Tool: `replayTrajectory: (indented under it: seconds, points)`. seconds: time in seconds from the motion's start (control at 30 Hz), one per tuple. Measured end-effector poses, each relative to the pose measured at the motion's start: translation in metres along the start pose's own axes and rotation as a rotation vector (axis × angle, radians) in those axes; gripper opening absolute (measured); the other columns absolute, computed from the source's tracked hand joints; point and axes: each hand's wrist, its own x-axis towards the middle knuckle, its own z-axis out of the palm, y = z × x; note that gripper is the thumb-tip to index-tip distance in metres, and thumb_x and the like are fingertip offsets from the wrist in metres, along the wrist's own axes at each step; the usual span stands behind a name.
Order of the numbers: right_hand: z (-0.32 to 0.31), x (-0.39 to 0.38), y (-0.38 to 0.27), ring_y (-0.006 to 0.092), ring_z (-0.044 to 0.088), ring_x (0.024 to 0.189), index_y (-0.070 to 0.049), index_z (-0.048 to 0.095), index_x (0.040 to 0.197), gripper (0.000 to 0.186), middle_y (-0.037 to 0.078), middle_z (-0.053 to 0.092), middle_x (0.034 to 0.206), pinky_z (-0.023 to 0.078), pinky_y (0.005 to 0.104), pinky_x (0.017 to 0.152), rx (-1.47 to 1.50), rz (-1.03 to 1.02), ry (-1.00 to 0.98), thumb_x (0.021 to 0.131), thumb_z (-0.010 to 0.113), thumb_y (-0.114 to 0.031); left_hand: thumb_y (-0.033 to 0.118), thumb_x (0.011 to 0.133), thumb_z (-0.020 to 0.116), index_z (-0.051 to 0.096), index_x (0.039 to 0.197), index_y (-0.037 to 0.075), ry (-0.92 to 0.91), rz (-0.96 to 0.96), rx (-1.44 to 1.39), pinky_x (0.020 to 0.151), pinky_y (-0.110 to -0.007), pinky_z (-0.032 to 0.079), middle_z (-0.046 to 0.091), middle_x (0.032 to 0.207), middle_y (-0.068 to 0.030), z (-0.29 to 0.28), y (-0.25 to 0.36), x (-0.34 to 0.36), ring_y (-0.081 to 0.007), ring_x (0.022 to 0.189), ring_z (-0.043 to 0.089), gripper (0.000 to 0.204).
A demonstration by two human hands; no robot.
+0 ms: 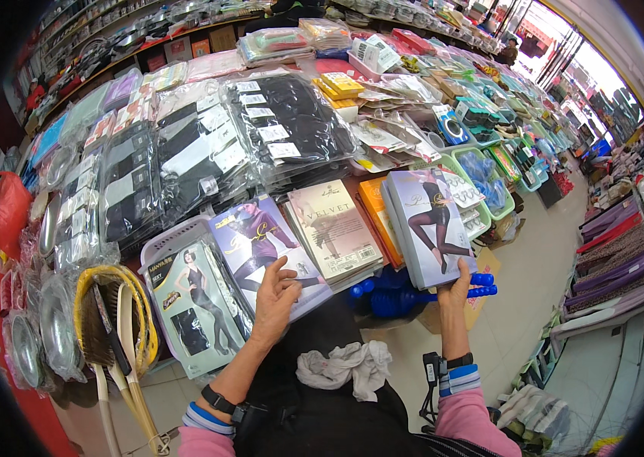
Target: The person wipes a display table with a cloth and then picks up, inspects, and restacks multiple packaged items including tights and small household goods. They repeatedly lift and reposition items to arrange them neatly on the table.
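My right hand (454,289) grips the lower edge of a stack of tights packs (430,217), the top one pale purple with dark legs pictured. My left hand (275,301) has its fingers apart and rests at a purple tights pack (244,228), over its lower part. Just right of that lies a pile of cream tights packs (331,221). Orange packs (378,207) stand between the cream pile and the held stack. To the left, grey-green tights packs (204,305) sit in a lilac plastic basket (176,233).
Bagged dark garments (288,122) cover the counter beyond. Long-handled brushes (112,327) and wrapped metal bowls (59,320) stand at the left. Blue plastic items (390,293) are beneath the packs. A white cloth (345,367) lies before me. Folded textiles (615,251) fill the right side.
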Motion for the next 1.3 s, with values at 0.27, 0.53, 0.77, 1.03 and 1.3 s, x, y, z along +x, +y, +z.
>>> replayTrajectory:
  seconds: [0.27, 0.53, 0.77, 1.03, 1.3]
  points:
    - [-0.011, 0.028, 0.011, 0.0297, 0.053, 0.119, -0.015, 0.043, 0.138, 0.055, 0.01, 0.053, 0.13, 0.049, 0.0493, 0.097, -0.077, -0.023, -0.048, 0.086, 0.061, -0.015, 0.007, 0.091, 0.058, 0.039, 0.137, -0.004, -0.008, -0.008, 0.027, 0.079, -0.028, 0.05, 0.055, 0.112, -0.0133, -0.012, -0.014, 0.005, -0.0167, 0.093, 0.06, 0.05]
    - [-0.016, 0.008, 0.003, 0.0291, 0.052, 0.121, -0.008, 0.044, 0.137, 0.052, 0.011, 0.055, 0.13, 0.045, 0.0462, 0.103, -0.042, 0.048, -0.066, 0.088, 0.06, -0.02, 0.007, 0.091, 0.058, 0.046, 0.132, -0.004, 0.001, 0.005, 0.027, 0.079, -0.029, 0.05, 0.057, 0.11, -0.012, -0.014, -0.023, 0.006, -0.0169, 0.09, 0.061, 0.043]
    - [0.008, -0.019, 0.005, 0.0311, 0.052, 0.121, -0.002, 0.04, 0.138, 0.055, 0.014, 0.052, 0.134, 0.045, 0.0453, 0.105, -0.032, 0.228, -0.107, 0.09, 0.057, -0.023, 0.004, 0.09, 0.058, 0.055, 0.124, -0.002, -0.012, 0.129, 0.267, 0.084, -0.028, 0.048, 0.059, 0.107, -0.008, -0.003, -0.023, -0.01, -0.0149, 0.093, 0.06, 0.035]
    - [0.056, -0.072, 0.029, 0.0291, 0.052, 0.122, -0.008, 0.038, 0.142, 0.062, 0.013, 0.051, 0.135, 0.044, 0.0463, 0.105, -0.076, 0.394, -0.279, 0.086, 0.062, -0.022, 0.01, 0.086, 0.067, 0.052, 0.128, -0.003, 0.043, 0.244, 0.364, 0.088, -0.032, 0.049, 0.061, 0.111, -0.0146, -0.001, -0.006, -0.035, -0.0218, 0.1, 0.06, 0.046]
    - [0.109, -0.126, 0.051, 0.027, 0.055, 0.115, -0.01, 0.04, 0.135, 0.058, 0.01, 0.052, 0.126, 0.046, 0.0441, 0.101, -0.074, 0.516, -0.39, 0.082, 0.064, -0.015, 0.027, 0.089, 0.065, 0.018, 0.147, 0.002, 0.172, -0.044, -0.153, 0.089, -0.034, 0.049, 0.055, 0.123, -0.0131, 0.009, 0.008, -0.015, -0.0223, 0.105, 0.058, 0.078]
